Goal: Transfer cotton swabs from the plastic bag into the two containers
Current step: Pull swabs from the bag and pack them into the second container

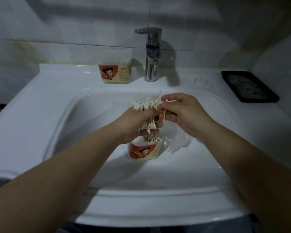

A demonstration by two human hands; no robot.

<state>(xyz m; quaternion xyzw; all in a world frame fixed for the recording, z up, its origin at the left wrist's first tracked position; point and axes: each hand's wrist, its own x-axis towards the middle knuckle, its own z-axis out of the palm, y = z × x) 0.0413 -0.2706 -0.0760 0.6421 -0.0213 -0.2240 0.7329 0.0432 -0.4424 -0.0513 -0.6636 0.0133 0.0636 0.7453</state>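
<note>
While the left hand (136,125) curls its fingers round a thick bundle of cotton swabs (145,105), wooden sticks running away from the camera and white tips fanned toward the faucet (151,64), the right hand (185,113) pinches a few loose swabs (164,113) just beside it, roughly upright. Directly below, an open cartoon-labelled container (143,151) stands in the white sink basin (91,148), swabs upright inside, the crumpled clear plastic bag (178,140) just right of it. The basin's sloping walls stand well apart from both. A second container (115,68) sits on the back ledge left of the faucet; a black tray (249,86) lies far right.
</note>
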